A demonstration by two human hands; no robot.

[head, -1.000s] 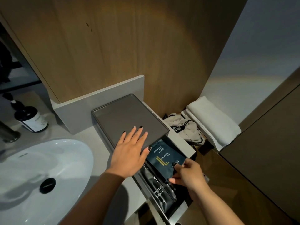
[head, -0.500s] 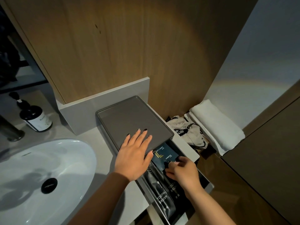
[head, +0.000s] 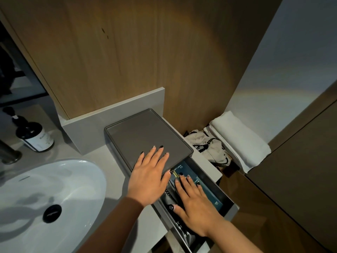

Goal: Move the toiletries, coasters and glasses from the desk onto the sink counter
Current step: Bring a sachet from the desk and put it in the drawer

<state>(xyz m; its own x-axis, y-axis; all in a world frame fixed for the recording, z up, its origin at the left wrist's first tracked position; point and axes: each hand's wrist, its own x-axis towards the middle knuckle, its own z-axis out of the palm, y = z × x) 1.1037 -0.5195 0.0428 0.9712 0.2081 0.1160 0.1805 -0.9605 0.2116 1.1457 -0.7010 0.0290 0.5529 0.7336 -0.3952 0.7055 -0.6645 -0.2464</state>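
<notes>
At the centre of the frame the left hand (head: 148, 177) lies flat, fingers spread, on the grey lid (head: 145, 138) of a box that sits on the counter (head: 113, 161) – probably to keep the lid slid back so the compartment beneath stays uncovered. Just right of it, lower centre, the right hand (head: 194, 202) presses with straight fingers on the toiletry packets (head: 207, 190) – teal sachets and black toothbrush sleeves – that lie in the open tray (head: 221, 193), seemingly to settle them flat so the lid can close. The white basin (head: 54, 189) fills the lower left, a dark soap bottle (head: 36, 137) stands at the left edge, and a folded white towel (head: 238, 137) lies at right.
</notes>
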